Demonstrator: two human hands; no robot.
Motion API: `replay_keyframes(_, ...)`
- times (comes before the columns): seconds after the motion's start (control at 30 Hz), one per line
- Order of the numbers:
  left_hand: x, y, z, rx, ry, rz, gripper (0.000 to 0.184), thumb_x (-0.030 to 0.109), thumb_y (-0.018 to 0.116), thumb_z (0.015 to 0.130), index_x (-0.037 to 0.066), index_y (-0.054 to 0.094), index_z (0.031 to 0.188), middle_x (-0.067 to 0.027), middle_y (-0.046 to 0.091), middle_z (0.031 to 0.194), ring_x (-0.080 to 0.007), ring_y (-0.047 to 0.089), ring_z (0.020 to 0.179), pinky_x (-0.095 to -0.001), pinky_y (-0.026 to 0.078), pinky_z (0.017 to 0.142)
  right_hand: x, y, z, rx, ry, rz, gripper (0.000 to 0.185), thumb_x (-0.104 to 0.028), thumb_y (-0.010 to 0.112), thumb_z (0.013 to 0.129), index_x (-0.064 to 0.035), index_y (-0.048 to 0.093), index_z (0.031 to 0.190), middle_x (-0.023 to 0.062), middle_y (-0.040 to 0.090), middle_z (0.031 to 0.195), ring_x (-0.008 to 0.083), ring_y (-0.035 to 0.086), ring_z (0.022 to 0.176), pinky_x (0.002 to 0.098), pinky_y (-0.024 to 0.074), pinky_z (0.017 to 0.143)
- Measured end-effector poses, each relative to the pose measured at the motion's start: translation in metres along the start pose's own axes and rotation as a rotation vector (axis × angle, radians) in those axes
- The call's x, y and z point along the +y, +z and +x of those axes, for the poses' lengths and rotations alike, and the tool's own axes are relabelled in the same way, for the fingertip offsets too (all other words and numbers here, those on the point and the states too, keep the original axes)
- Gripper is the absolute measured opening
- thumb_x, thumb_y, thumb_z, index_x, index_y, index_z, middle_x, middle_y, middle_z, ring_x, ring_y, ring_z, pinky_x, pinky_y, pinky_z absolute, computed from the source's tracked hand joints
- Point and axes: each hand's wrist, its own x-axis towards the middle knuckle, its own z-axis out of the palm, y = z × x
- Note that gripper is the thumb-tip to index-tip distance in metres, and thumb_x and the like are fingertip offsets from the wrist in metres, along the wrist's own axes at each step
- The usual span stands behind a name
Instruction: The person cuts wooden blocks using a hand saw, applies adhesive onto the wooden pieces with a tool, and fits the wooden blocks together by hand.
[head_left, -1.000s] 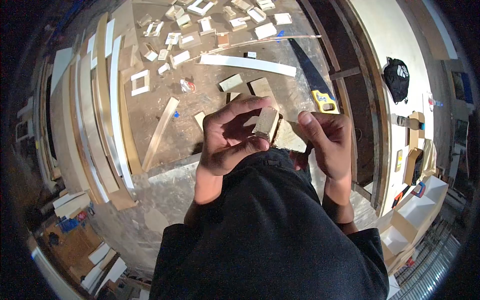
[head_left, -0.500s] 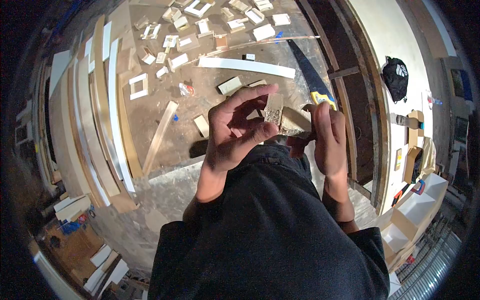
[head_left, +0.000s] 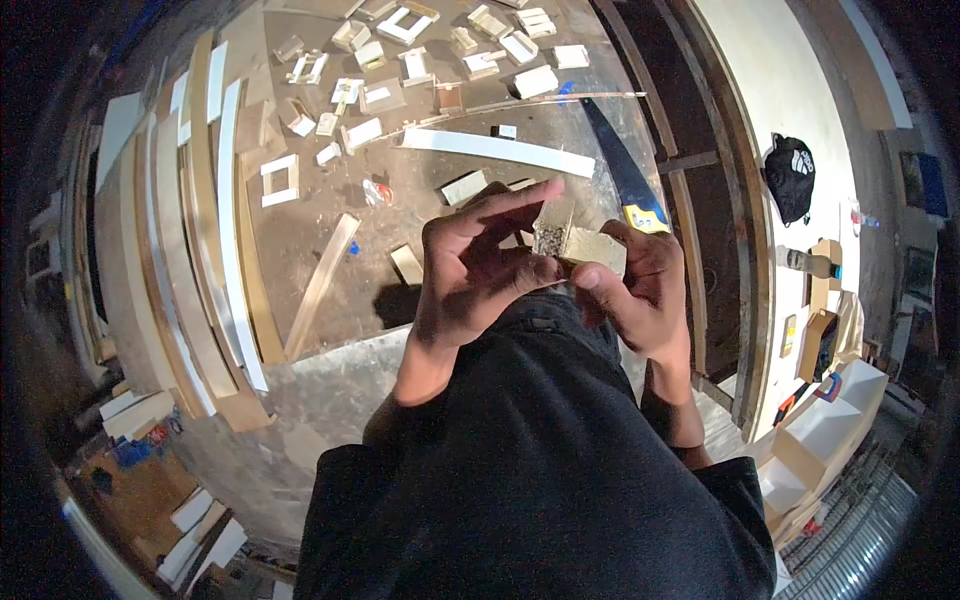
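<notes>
In front of my waist, my left hand [head_left: 480, 255] grips a small wood block [head_left: 553, 222] between fingers and thumb. The block's lower part looks rough and speckled. My right hand [head_left: 645, 285] is closed on a pale wood piece [head_left: 598, 247], with its thumb at the near edge. The two pieces meet or nearly meet at an angle; whether they are joined I cannot tell. Beyond my right hand lies a handsaw [head_left: 620, 160] with a yellow handle. A long white strip [head_left: 497, 152] rests past my left hand.
Several small wood assemblies [head_left: 408, 25] are scattered over the far floor. Long boards [head_left: 232, 230] lie at the left, near a loose wood strip [head_left: 323, 287]. To the right are a dark framed gap [head_left: 715, 220], a white surface with a black bag [head_left: 790, 180], and a white compartmented box [head_left: 820, 430].
My right hand has turned, and its thumb has come down onto the pale wood piece, close to my left thumb. The wood pieces now show more light on their faces.
</notes>
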Motion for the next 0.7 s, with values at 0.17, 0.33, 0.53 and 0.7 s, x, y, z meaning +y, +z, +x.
replay_keyframes(0.17,-0.004,-0.014,0.003,0.003,0.055,0.145,0.057,0.005,0.082,0.080,-0.001,0.059,0.131,-0.0133,0.060,0.132,-0.0185,0.058,0.119,-0.0318,0.055,0.096,-0.028,0.002,0.021,-0.174,0.123,-0.036,0.053,-0.027,0.088,0.077,0.0114,0.065,0.106,-0.0004,0.054,0.070,0.0060,0.043,0.062,0.0238,0.0342,0.053)
replay_keyframes(0.33,0.001,-0.014,0.006,0.017,0.153,-0.116,0.052,0.003,0.076,0.084,-0.004,0.057,0.131,-0.0188,0.050,0.144,-0.0224,0.055,0.126,-0.0336,0.055,0.099,-0.027,0.017,0.032,-0.211,0.013,0.180,0.037,-0.023,0.080,0.085,0.0074,0.069,0.103,0.0019,0.067,0.075,0.0047,0.051,0.061,0.0235,0.0378,0.054)
replay_keyframes(0.53,0.012,-0.025,0.005,0.063,0.027,-0.026,0.053,0.001,0.077,0.084,-0.007,0.055,0.131,-0.0185,0.054,0.141,-0.0194,0.061,0.116,-0.0306,0.053,0.098,-0.028,0.019,0.046,-0.341,0.064,0.164,0.035,-0.023,0.077,0.088,0.0069,0.068,0.104,0.0057,0.069,0.083,0.0062,0.055,0.066,0.0237,0.0426,0.058)
replay_keyframes(0.7,0.006,-0.030,0.002,0.217,-0.094,-0.116,0.058,0.006,0.084,0.077,-0.004,0.059,0.129,-0.0148,0.067,0.122,-0.0177,0.064,0.111,-0.0308,0.054,0.095,-0.030,0.029,0.052,-0.329,0.029,0.263,0.034,-0.022,0.073,0.091,0.0068,0.065,0.107,0.0054,0.067,0.082,0.0083,0.056,0.063,0.0244,0.0449,0.056)
